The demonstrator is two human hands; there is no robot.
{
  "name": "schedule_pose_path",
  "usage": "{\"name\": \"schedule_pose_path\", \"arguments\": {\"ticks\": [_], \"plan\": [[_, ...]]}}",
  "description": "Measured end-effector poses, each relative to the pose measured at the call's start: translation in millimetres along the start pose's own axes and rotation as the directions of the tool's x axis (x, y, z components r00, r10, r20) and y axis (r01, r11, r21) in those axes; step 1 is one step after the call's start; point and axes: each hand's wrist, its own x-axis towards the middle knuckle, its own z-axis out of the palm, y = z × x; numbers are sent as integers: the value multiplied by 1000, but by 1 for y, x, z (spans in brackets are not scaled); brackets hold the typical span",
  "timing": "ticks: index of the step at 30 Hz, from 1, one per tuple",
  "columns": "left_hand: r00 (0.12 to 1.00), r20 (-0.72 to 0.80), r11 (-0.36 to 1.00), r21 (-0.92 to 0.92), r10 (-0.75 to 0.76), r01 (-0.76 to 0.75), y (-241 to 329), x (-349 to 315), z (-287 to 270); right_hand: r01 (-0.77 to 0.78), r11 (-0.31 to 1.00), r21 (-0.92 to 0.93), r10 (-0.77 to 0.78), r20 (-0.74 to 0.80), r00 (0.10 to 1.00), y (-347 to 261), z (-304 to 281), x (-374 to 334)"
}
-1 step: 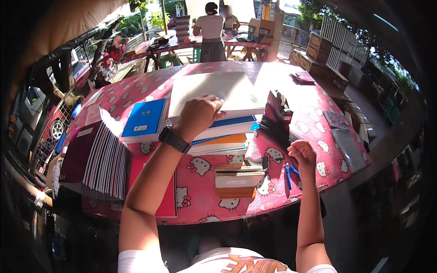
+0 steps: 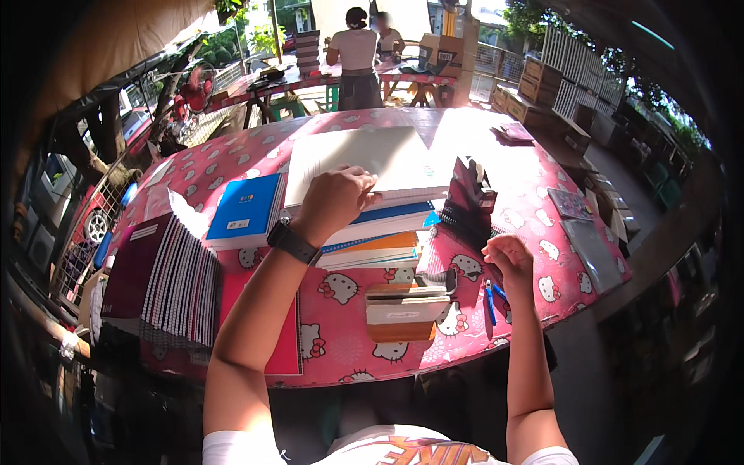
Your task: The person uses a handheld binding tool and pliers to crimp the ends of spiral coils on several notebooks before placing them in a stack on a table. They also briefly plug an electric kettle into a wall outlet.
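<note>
My left hand [image 2: 338, 203], with a dark watch [image 2: 294, 241] on its wrist, lies knuckles up on a stack of large white books [image 2: 364, 155]. Its fingers are curled, and their tips are partly hidden. Under the white books show blue and orange-edged notebooks [image 2: 372, 251]. My right hand [image 2: 511, 260] is raised at the right, fingers curled in toward the thumb, with nothing visible in it. Blue pens [image 2: 490, 302] lie just below it. Beside it, toward the far side, stands a dark folded object [image 2: 469, 190] whose kind I cannot make out.
Purple spiral notebooks [image 2: 167, 279] are stacked at the left, near a blue book [image 2: 246, 205] and a pink notebook [image 2: 285, 341]. A brown box-like item [image 2: 401, 314] lies near the front edge of the pink tablecloth [image 2: 341, 288]. Two people [image 2: 359, 50] are at a far table.
My right hand has shifted slightly left and up, its fingers a little differently bent. My left hand stays on the white books.
</note>
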Motion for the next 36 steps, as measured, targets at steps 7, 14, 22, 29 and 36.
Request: {"name": "schedule_pose_path", "arguments": {"ticks": [7,14,22,29,36], "plan": [[972,75,922,-308,-223,235,-4,5,-4,-90,930,357,58,99,993,-5,38,46],[955,77,905,-304,-288,297,-4,8,-1,-129,922,364,109,76,991,-5,49,60],[958,-275,995,-20,86,-95,65,-28,-19,-586,686,432,314,550,774,-41,30,75],[814,-471,940,-162,-340,299,74,-91,-4,-275,906,321,165,330,929,-23,31,36],[683,107,-57,-994,-722,95,69,-147,15,-71,860,505,-167,411,896,19,-1,-2]]}}
